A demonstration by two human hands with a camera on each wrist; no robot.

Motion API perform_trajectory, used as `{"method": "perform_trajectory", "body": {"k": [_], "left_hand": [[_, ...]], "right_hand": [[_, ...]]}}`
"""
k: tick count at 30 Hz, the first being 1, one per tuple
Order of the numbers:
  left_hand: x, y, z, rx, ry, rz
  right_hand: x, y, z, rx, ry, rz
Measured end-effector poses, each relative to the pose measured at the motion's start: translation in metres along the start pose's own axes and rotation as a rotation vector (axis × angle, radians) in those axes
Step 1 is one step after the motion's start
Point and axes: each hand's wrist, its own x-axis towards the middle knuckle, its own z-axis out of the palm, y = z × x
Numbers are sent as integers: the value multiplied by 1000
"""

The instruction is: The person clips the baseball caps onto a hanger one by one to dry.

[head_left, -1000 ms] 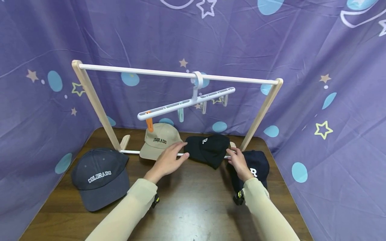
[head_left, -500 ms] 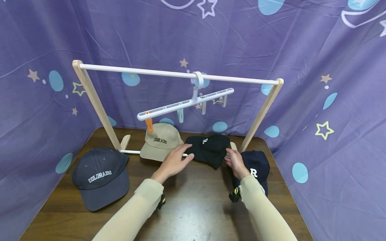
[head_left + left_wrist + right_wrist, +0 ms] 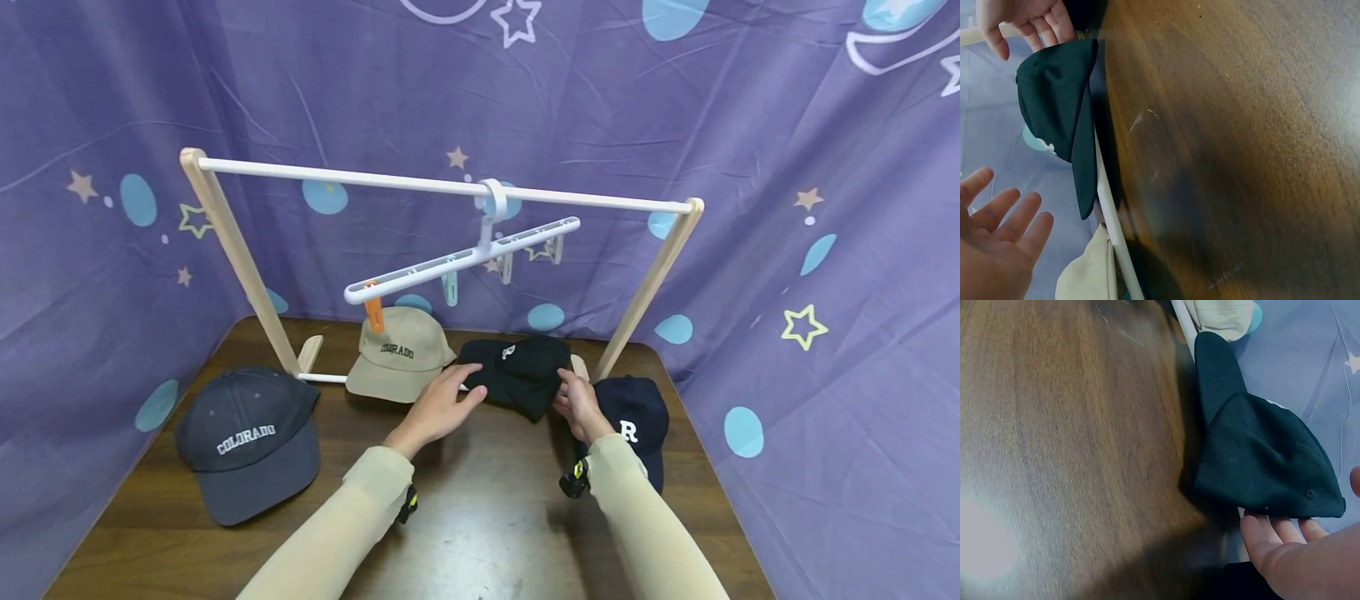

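A black baseball cap point(image 3: 528, 371) with a white R lies tipped over the rack's lower bar, its brim pointing left. My left hand point(image 3: 438, 408) reaches to the brim with fingers spread; in the left wrist view they show a gap to the brim. At the cap's right side is my right hand point(image 3: 579, 406). Its fingertips point(image 3: 1252, 528) reach just under the cap's opening edge, while the thumb stays apart. A beige COLORADO cap point(image 3: 401, 354) sits left of the black one. Behind my right hand, partly hidden, lies a navy R cap point(image 3: 637, 417).
A dark grey COLORADO cap point(image 3: 251, 442) lies at the left of the wooden table point(image 3: 487, 517). Above the caps, a white clip hanger point(image 3: 461, 260) with several clips hangs from the rack's top bar point(image 3: 600, 197). A purple curtain point(image 3: 480, 83) encloses the back and sides.
My left hand has shifted a little right along the black cap's brim. My right hand has moved slightly left, its fingers closer to the cap's edge. The caps stay nearly in place.
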Motion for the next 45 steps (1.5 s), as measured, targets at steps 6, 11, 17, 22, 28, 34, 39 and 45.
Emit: {"method": "perform_trajectory", "body": {"k": [6, 11, 17, 22, 28, 34, 39, 45], "left_hand": [[1, 1, 6, 14, -14, -1], [2, -2, 14, 7, -26, -1], [2, -5, 25, -25, -40, -6], [3, -10, 32, -24, -49, -16], [3, -17, 43, -66, -35, -13], [0, -16, 50, -169, -25, -41], [-1, -14, 52, -230, -39, -82], [-2, -14, 51, -227, -26, -83]], "right_hand": [[3, 3, 4, 46, 24, 10], [7, 5, 7, 109, 52, -2], [13, 9, 9, 139, 101, -9], [15, 9, 9, 155, 100, 0], [16, 4, 8, 188, 87, 39], [20, 1, 9, 171, 29, 91], [23, 2, 12, 160, 32, 80], [24, 1, 15, 196, 42, 15]]}}
